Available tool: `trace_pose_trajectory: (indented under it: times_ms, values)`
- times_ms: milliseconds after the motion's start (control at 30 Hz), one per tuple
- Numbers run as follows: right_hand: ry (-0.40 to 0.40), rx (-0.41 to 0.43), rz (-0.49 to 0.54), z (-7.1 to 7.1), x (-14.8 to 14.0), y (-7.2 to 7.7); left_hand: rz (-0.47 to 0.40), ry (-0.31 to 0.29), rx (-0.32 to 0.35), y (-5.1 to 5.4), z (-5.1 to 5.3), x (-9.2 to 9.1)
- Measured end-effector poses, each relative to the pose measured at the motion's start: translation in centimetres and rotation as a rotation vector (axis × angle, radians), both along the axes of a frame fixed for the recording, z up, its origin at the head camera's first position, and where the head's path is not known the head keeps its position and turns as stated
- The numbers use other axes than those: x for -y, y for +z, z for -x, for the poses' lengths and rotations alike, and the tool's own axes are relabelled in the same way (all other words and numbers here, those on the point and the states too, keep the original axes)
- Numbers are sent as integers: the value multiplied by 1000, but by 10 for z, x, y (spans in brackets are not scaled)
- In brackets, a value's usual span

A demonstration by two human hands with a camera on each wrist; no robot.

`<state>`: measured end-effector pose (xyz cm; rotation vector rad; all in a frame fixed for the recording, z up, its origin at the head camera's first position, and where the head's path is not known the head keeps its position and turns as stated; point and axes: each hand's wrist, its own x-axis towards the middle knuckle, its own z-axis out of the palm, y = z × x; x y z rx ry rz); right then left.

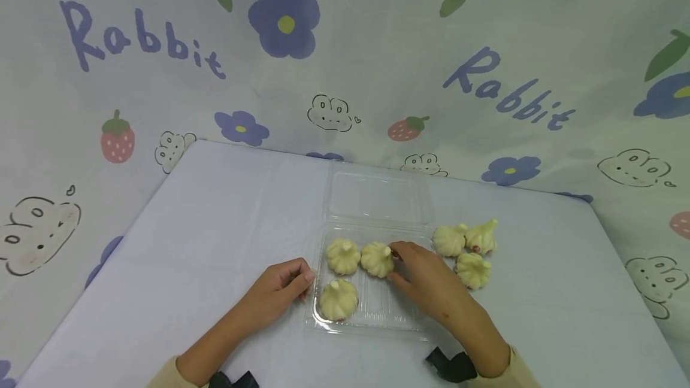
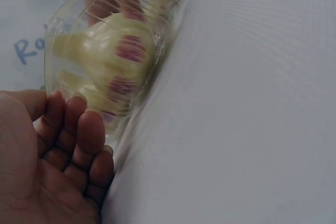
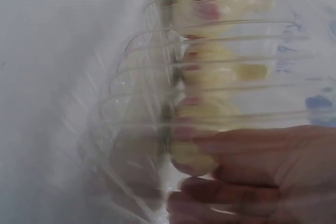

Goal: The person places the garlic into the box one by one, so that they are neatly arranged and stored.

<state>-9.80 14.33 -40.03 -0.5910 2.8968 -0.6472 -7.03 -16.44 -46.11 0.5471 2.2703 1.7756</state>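
Observation:
A clear plastic clamshell box (image 1: 372, 331) lies open, its lid (image 1: 377, 196) folded back behind it. Inside are three pale garlic bulbs: one at the back left (image 1: 342, 256), one at the front left (image 1: 338, 300) and one at the back middle (image 1: 376, 259). My right hand (image 1: 431, 280) reaches over the box's right side and holds the back middle bulb between fingers and thumb. At the box's left edge, my left hand (image 1: 283, 289) pinches the rim with thumb and curled fingers. Through the ribbed wall, purple patches show on a bulb (image 2: 118, 51) in the left wrist view.
Right of the box sit three more garlic bulbs close together: one at the left (image 1: 449, 241), one at the back right (image 1: 481, 237) and one in front (image 1: 473, 270). A white cloth (image 1: 226, 214) covers the table; a printed curtain (image 1: 372, 64) hangs behind it.

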Motion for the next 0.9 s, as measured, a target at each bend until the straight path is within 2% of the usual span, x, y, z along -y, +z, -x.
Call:
trace_pose_trajectory:
  times_ms: [333,900]
  values:
    - [25,-29,9,1,-4,2,8,14,-11,1,0,0]
    - [24,-73,-8,-2,-9,9,-5,0,-24,0,1,0]
